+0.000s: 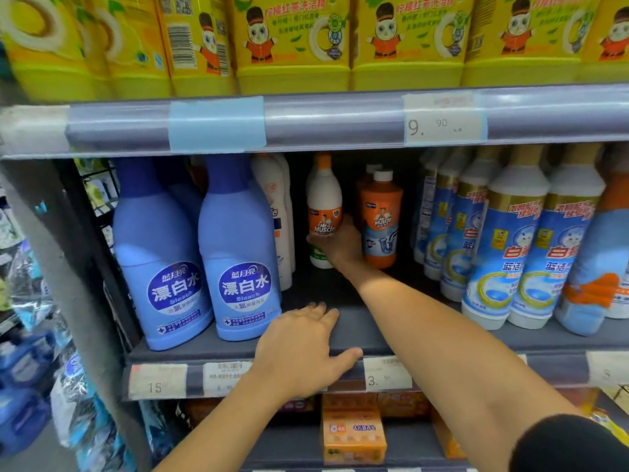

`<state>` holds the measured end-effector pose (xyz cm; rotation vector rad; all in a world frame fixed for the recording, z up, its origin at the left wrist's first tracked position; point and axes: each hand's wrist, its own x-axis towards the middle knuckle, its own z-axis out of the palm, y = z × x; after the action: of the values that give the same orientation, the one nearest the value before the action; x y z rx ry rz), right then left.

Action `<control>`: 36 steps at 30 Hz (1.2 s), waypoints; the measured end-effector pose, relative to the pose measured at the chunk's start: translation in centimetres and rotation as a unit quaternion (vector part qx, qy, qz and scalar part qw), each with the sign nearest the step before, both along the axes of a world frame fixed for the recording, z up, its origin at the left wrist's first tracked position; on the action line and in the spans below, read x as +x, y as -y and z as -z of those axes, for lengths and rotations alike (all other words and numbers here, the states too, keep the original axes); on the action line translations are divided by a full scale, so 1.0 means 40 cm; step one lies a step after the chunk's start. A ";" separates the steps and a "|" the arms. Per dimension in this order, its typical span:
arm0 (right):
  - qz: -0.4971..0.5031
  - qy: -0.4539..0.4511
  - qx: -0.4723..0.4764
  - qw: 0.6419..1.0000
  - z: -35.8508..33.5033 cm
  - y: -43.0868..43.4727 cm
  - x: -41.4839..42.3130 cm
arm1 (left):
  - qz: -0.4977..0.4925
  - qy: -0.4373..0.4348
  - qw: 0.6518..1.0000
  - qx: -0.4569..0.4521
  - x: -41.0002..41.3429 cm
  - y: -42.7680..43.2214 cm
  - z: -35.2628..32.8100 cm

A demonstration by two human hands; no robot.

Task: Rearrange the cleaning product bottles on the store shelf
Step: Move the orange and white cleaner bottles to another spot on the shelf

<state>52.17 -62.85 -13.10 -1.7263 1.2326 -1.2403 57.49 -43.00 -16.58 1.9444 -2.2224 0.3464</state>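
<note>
Left grip lies flat on grey shelf edge; right grip clasps white Mr Muscle bottle.

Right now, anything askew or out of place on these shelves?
Top shelf: one yellow bottle is turned, barcode forward. Middle shelf: the white Mr Muscle bottle, gripped by the right hand, stands far back behind a gap.

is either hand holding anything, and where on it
The right hand grips the white Mr Muscle bottle around its labelled lower half; the left hand rests flat on the shelf, holding nothing.
</note>
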 end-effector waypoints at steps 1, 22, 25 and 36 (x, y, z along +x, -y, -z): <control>-0.004 -0.026 0.011 1.000 0.010 0.002 -0.004 | 0.001 0.004 1.000 -0.002 0.000 -0.001 0.000; -0.089 -0.390 -0.011 0.916 -0.009 -0.136 -0.143 | -0.014 0.000 0.999 0.030 -0.021 -0.013 -0.015; -0.141 -0.488 -0.042 0.860 -0.033 -0.213 -0.231 | -0.024 0.000 0.999 0.048 -0.030 -0.022 -0.028; -0.121 -0.527 -0.079 0.837 -0.096 -0.502 -0.716 | -0.079 -0.042 0.987 0.130 -0.257 -0.111 -0.145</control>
<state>23.55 -42.77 -9.26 -2.7270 1.3960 -0.1403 47.19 -38.55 -10.77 2.2278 -2.1565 -0.0082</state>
